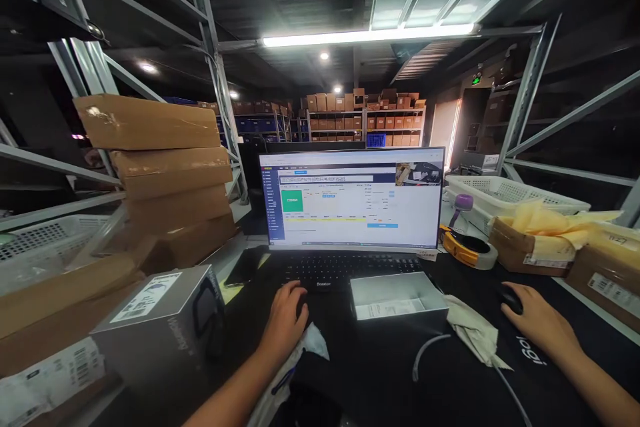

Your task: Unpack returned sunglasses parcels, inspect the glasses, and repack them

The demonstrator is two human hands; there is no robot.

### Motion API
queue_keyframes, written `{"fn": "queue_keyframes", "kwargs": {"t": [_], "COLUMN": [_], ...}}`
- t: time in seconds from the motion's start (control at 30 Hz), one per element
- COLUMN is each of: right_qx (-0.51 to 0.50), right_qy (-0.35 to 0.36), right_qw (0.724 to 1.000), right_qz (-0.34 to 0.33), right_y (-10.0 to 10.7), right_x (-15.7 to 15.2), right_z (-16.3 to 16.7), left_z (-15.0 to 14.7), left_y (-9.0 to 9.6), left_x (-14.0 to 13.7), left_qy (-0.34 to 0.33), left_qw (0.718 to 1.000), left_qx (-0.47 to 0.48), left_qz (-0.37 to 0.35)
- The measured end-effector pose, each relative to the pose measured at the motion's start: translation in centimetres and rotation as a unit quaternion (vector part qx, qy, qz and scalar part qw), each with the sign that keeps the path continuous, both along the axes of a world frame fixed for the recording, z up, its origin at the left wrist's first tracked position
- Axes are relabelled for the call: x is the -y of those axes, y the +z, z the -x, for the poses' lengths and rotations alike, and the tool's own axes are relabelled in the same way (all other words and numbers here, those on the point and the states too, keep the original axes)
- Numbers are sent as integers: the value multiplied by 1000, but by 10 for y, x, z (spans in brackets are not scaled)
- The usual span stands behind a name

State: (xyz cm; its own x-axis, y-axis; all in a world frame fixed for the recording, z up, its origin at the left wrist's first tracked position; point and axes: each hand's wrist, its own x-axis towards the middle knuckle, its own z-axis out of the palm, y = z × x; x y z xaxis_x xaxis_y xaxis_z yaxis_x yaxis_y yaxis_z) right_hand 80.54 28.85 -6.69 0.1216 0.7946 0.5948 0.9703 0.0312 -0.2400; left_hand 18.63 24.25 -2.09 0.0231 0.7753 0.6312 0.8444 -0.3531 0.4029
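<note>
My right hand (543,321) rests over a black computer mouse (511,299) at the right side of the dark desk mat, its fingers around it. My left hand (289,312) lies at the front edge of a black keyboard (340,268), fingers slightly bent and thumb apart, with nothing seen in it. Behind the keyboard a lit monitor (330,207) shows a page with a green square and a yellow row. Between my hands sits an open grey box (400,297) with a white label inside. A pale cloth-like wrap (473,330) and a grey cable (425,353) lie beside it.
At left stand a dark grey printed box (155,320) and stacked cardboard boxes (175,173). A tape dispenser (465,248), a white basket (520,197) and an open carton with yellow packing (535,240) are at right. Metal shelf posts (220,93) frame the desk.
</note>
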Motion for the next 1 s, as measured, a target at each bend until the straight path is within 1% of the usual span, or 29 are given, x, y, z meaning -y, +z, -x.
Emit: {"fn": "queue_keyframes", "kwargs": {"t": [0.27,0.6,0.87,1.0], "right_qx": [13,39,40,40], "right_qy": [-65,-89,-96,-102], "right_qw": [998,995,993,992], "right_qz": [16,39,60,56], "right_y": [3,12,20,21], "right_x": [7,14,18,18], "right_z": [5,13,17,19], "left_z": [-3,-5,-6,-6], "left_y": [-1,2,5,4], "left_x": [0,-1,1,1], "left_qy": [-2,-19,-26,-31], "left_qw": [1000,1000,999,999], "left_qx": [1,1,-3,-5], "left_qz": [12,21,26,30]}}
